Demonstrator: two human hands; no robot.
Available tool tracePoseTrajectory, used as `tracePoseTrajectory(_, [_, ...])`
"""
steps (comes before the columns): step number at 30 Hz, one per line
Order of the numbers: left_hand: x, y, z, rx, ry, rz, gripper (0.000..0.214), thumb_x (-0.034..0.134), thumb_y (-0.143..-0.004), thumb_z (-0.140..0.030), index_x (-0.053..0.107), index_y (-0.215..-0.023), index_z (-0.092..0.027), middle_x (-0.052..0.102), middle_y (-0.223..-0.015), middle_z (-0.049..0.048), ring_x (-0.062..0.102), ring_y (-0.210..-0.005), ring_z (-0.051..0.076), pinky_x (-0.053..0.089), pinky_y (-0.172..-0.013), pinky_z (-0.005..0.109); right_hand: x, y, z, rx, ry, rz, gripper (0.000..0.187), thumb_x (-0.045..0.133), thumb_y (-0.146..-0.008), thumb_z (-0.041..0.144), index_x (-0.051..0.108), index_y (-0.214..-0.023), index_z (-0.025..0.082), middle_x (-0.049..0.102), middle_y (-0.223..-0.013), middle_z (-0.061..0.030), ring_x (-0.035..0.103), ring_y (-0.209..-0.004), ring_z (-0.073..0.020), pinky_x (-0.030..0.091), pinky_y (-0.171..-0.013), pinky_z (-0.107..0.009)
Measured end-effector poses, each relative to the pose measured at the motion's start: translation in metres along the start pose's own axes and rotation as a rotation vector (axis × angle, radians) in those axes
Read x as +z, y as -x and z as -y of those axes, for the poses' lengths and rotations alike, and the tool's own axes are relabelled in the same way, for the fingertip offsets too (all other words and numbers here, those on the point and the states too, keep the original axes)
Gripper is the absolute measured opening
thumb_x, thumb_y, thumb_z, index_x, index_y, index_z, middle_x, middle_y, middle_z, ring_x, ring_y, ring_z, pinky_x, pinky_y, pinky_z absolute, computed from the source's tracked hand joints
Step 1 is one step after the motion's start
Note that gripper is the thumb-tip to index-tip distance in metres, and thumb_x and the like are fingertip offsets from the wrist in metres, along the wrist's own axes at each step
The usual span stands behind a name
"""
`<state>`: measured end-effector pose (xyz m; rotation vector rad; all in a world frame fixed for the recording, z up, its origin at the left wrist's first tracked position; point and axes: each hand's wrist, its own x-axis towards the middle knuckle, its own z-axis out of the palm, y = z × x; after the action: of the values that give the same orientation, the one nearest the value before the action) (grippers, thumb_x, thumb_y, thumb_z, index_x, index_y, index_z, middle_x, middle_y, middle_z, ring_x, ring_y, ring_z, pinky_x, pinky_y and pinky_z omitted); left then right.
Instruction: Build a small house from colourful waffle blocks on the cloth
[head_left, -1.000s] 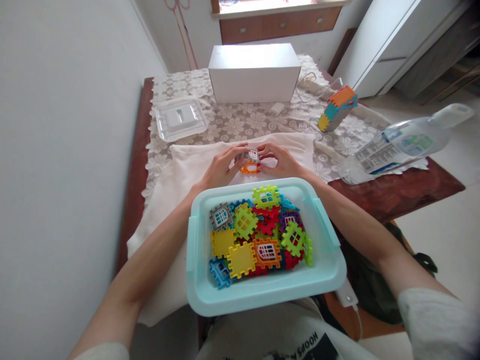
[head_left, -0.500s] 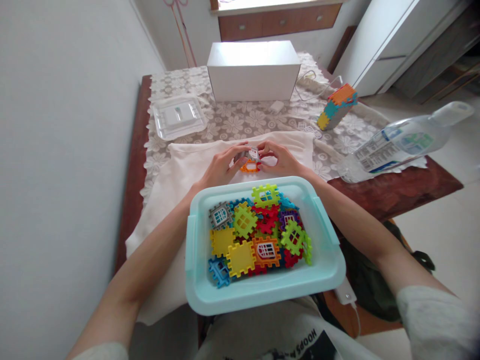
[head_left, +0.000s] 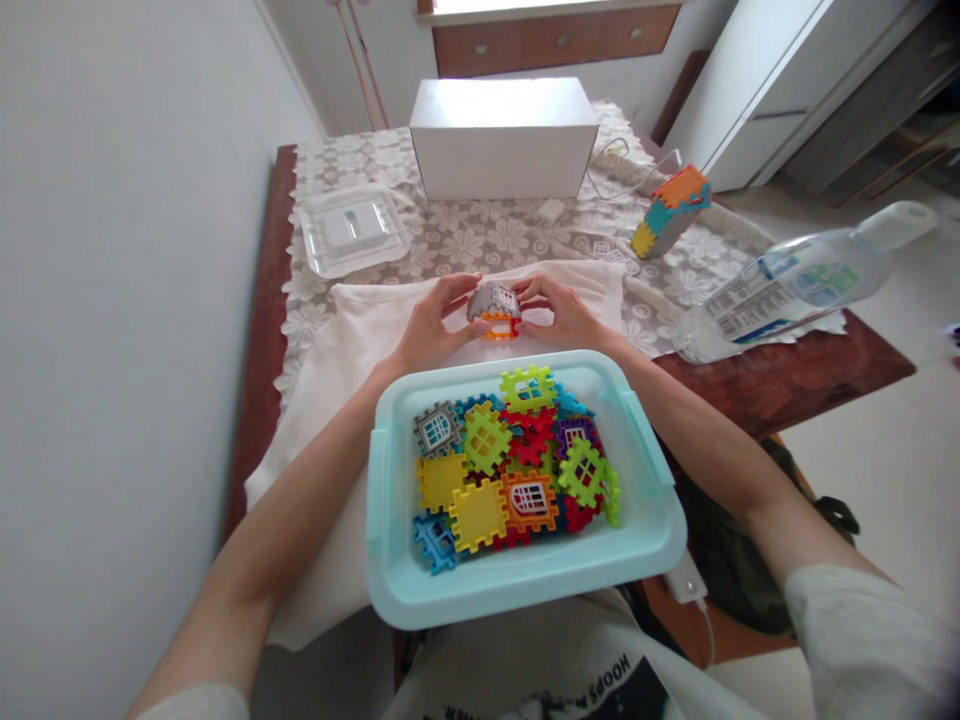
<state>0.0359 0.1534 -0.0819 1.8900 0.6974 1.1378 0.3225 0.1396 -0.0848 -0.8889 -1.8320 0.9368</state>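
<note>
Over the white cloth, a small assembly of interlocking plastic building blocks (head_left: pixel 493 298) shows a grey top, an orange frame at the front and a bit of red on its right. My left hand (head_left: pixel 436 322) grips its left side, the thumb at the lower front corner and the fingers curving behind. On the opposite side my right hand (head_left: pixel 561 316) pinches it between thumb and fingers. Closer to my body, a light turquoise tub (head_left: pixel 525 590) holds several loose blocks in yellow, green, red, blue, orange, purple and grey. Some have window inserts.
Behind the white cloth (head_left: pixel 352 330) stands a white box (head_left: pixel 502 165). A clear plastic lid (head_left: pixel 352 235) lies at the left. To the right are a built block piece (head_left: pixel 671 212), white window inserts (head_left: pixel 615 257) and a large clear bottle (head_left: pixel 799 285) near the table edge.
My left hand has opened away from the assembly's top and shifted to its left side, so the grey top now shows. My right hand stays at the right side.
</note>
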Motion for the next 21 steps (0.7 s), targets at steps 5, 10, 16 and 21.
tracePoseTrajectory(5, [-0.0073, 0.0000, 0.0010, -0.104, 0.081, 0.049, 0.065, 0.102, -0.086, -0.049, 0.068, -0.136, -0.026, 0.077, -0.150, 0.0172, 0.079, -0.138, 0.034, 0.068, -0.116, 0.057, -0.0056, -0.0012, 0.0009, 0.044, -0.039, -0.026, 0.053, 0.101, -0.079, 0.064, 0.067, -0.102, 0.030, 0.081, -0.136, -0.0073, 0.079, -0.123, -0.0310, 0.071, -0.112, -0.058])
tracePoseTrajectory(10, [-0.0102, 0.0001, 0.0014, -0.147, 0.129, 0.067, 0.058, 0.101, -0.086, -0.051, 0.072, -0.130, -0.025, 0.079, -0.148, 0.0166, 0.078, -0.139, 0.035, 0.066, -0.119, 0.059, -0.0097, -0.0013, -0.0008, 0.045, -0.051, -0.011, 0.053, 0.104, -0.076, 0.063, 0.072, -0.104, 0.031, 0.079, -0.139, -0.0065, 0.080, -0.118, -0.0300, 0.072, -0.109, -0.057])
tracePoseTrajectory(16, [-0.0095, 0.0002, -0.0016, -0.159, 0.105, 0.055, 0.057, 0.102, -0.086, -0.050, 0.075, -0.129, -0.024, 0.081, -0.144, 0.0150, 0.080, -0.135, 0.034, 0.069, -0.115, 0.058, -0.0100, -0.0023, -0.0059, 0.015, -0.087, -0.039, 0.045, 0.100, -0.082, 0.061, 0.074, -0.100, 0.030, 0.079, -0.129, -0.0050, 0.080, -0.114, -0.0264, 0.074, -0.106, -0.052])
tracePoseTrajectory(21, [-0.0069, -0.0004, 0.0001, -0.157, 0.136, 0.051, 0.059, 0.103, -0.085, -0.048, 0.077, -0.131, -0.023, 0.083, -0.143, 0.0154, 0.082, -0.132, 0.033, 0.068, -0.116, 0.059, -0.0106, -0.0020, -0.0053, 0.054, -0.086, -0.022, 0.046, 0.097, -0.083, 0.065, 0.073, -0.098, 0.029, 0.081, -0.134, -0.0052, 0.081, -0.116, -0.0253, 0.073, -0.106, -0.047])
